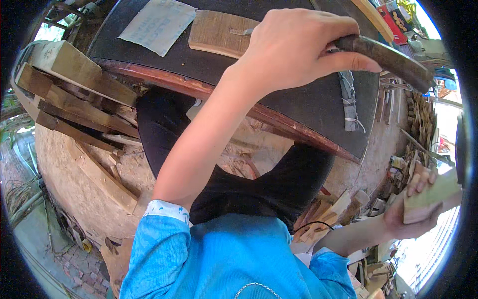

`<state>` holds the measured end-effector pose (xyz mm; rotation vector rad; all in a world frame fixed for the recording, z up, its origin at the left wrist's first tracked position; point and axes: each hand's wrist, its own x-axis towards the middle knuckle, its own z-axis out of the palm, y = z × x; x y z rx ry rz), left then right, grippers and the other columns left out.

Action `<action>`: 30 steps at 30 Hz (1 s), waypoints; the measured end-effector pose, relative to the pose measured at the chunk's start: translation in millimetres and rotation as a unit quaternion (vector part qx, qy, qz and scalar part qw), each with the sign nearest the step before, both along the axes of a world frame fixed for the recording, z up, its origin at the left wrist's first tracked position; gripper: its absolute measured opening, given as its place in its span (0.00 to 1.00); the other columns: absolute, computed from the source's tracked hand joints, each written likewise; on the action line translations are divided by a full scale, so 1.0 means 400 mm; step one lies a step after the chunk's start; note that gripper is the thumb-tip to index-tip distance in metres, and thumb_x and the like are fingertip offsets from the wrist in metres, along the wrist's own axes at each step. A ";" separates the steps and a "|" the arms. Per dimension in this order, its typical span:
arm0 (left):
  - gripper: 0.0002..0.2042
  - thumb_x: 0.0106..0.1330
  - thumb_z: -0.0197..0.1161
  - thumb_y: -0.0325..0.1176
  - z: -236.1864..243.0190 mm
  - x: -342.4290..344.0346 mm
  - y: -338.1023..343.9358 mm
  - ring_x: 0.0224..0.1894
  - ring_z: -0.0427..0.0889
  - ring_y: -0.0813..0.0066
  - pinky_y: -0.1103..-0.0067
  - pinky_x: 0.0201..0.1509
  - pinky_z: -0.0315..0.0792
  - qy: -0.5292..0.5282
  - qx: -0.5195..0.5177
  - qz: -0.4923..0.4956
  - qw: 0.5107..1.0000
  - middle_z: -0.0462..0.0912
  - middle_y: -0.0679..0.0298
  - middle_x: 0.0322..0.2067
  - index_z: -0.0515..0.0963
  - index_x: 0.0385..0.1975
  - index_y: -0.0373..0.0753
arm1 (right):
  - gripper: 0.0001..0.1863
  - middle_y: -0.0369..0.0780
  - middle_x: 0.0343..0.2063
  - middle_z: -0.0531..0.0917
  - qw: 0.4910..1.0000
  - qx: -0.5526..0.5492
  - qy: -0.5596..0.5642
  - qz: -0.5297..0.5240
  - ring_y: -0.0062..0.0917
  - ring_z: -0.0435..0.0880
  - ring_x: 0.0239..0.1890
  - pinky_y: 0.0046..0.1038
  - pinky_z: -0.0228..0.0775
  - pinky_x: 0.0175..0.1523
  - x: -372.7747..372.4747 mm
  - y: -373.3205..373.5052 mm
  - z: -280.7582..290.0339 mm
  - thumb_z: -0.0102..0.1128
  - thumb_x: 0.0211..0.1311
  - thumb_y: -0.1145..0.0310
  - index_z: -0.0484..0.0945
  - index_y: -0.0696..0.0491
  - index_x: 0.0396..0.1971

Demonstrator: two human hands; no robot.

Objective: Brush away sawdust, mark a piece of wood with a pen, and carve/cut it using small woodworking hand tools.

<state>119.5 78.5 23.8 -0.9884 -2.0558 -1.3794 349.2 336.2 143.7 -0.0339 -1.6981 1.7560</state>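
A dark, slightly curved bar (393,57) is gripped in the curled fingers of the left hand (298,45) over the bench (308,114) (its inner end is hidden in the grip). Farther right, beyond the bench's edge, the right hand (398,222) has its fingers closed around a pale wooden block (428,198).

On the bench (298,112), a sheet (158,26) is lying toward the far left, and a wooden block (214,32) is lying just right of it, partly behind the left hand (296,47). Above the bench, that hand is holding a bar (398,62) reaching rightward. A strip (348,99) is lying near the bench's right end. Timbers (82,97) are resting left of the bench; a plank (102,174) is lying nearer, on the floor (57,154). Off to the right, the right hand (401,219) is holding a wood piece (433,197).
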 end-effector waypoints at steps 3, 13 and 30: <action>0.29 0.62 0.61 0.69 -0.004 0.001 0.007 0.31 0.86 0.55 0.65 0.33 0.77 -0.004 -0.012 0.006 1.000 0.85 0.60 0.25 0.86 0.35 0.45 | 0.31 0.46 0.41 0.62 0.994 -0.031 0.016 0.106 0.29 0.62 0.38 0.28 0.60 0.41 0.008 -0.003 0.009 0.47 0.71 0.61 0.54 0.66 0.64; 0.29 0.62 0.61 0.69 0.000 0.006 0.016 0.31 0.86 0.56 0.66 0.32 0.77 -0.002 0.003 0.016 1.000 0.85 0.61 0.27 0.85 0.33 0.44 | 0.35 0.46 0.44 0.66 0.991 -0.120 0.049 0.039 0.26 0.70 0.41 0.24 0.69 0.39 -0.013 -0.049 -0.045 0.53 0.69 0.54 0.57 0.67 0.62; 0.28 0.64 0.62 0.67 -0.006 -0.019 -0.012 0.27 0.85 0.54 0.65 0.29 0.76 0.008 0.004 0.042 0.999 0.82 0.60 0.19 0.81 0.27 0.43 | 0.37 0.43 0.37 0.75 0.918 -0.103 -0.318 -0.212 0.25 0.74 0.24 0.24 0.68 0.27 -0.027 -0.196 -0.057 0.59 0.63 0.51 0.64 0.63 0.63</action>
